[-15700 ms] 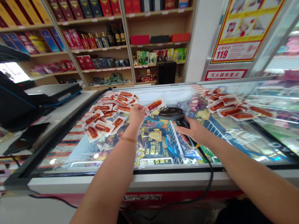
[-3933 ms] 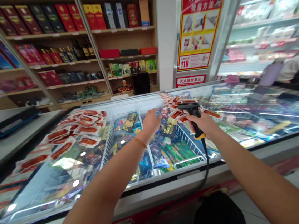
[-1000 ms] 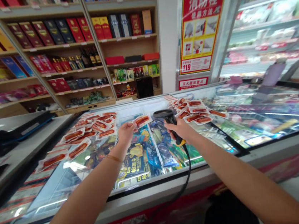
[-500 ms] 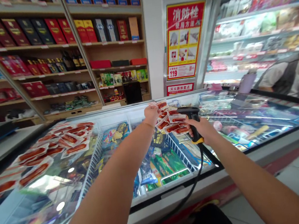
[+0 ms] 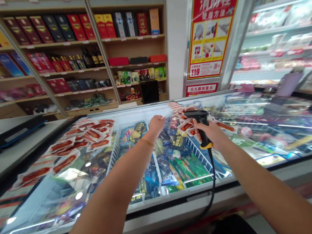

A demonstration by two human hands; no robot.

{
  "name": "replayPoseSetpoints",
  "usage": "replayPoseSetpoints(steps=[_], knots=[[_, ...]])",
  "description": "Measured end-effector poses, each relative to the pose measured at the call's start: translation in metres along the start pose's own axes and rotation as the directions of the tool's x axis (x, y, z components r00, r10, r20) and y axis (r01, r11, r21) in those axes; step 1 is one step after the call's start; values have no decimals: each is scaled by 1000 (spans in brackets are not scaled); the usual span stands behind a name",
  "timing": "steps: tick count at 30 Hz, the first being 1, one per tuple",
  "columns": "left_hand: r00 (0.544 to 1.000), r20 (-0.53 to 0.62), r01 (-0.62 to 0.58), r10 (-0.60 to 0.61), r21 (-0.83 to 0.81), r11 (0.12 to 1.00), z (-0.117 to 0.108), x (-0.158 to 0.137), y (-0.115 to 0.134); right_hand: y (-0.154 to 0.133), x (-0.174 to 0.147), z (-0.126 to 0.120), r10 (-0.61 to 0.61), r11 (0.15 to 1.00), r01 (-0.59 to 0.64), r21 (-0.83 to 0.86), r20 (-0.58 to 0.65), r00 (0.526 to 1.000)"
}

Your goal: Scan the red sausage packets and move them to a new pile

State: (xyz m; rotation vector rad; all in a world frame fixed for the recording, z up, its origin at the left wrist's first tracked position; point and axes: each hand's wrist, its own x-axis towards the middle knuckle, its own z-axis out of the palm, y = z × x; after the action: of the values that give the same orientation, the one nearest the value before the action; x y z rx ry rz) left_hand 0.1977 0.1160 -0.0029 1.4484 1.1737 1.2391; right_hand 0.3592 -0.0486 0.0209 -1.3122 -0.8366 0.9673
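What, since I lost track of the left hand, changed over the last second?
The left hand has moved right and let go of its packaged sausage; none shows in it. The barcode scanner has shifted right, now in front of the right-hand sausage pile. Unchanged: the right hand gripping the scanner, and the left-hand sausage pile.

2 forearms (image 5: pixel 116 189) are bare as far as visible. 1 thin, golden-brown band (image 5: pixel 147 142), like a bracelet, circles the left wrist (image 5: pixel 149 135). At the bottom edge, black clothing (image 5: pixel 233 230) shows, its cut unclear.
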Motion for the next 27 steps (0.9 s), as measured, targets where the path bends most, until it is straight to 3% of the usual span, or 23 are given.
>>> replayPoseSetpoints(steps=[2,4,5,8,11,15,21,24,27], knots=[[998,-28,-45,56,300,953,-50,-11,-5,1,-2,25,-1,1000,0,8,58,998],[991,-34,-78,129,635,768,-101,-24,-8,3,-5,53,-6,1000,4,21,123,992],[987,-78,-39,143,738,674,-125,-32,-10,4,-7,68,-7,1000,3,26,158,987],[977,-171,94,129,884,458,-188,-51,-17,6,-16,112,-6,1000,-2,29,248,969],[978,-188,148,86,926,346,-226,-64,-28,13,-27,146,-2,1000,-7,29,302,953],[986,-154,129,65,948,291,-241,-67,-39,29,-38,166,-4,1000,2,6,349,937],[996,-87,79,31,976,201,-228,-64,-36,46,-42,156,-15,998,39,-57,372,928],[996,-72,62,44,977,203,-229,-64,-36,48,-42,152,-14,998,34,-50,366,931],[988,-131,109,77,965,239,-239,-62,-39,49,-43,151,-13,998,36,-55,365,931]])
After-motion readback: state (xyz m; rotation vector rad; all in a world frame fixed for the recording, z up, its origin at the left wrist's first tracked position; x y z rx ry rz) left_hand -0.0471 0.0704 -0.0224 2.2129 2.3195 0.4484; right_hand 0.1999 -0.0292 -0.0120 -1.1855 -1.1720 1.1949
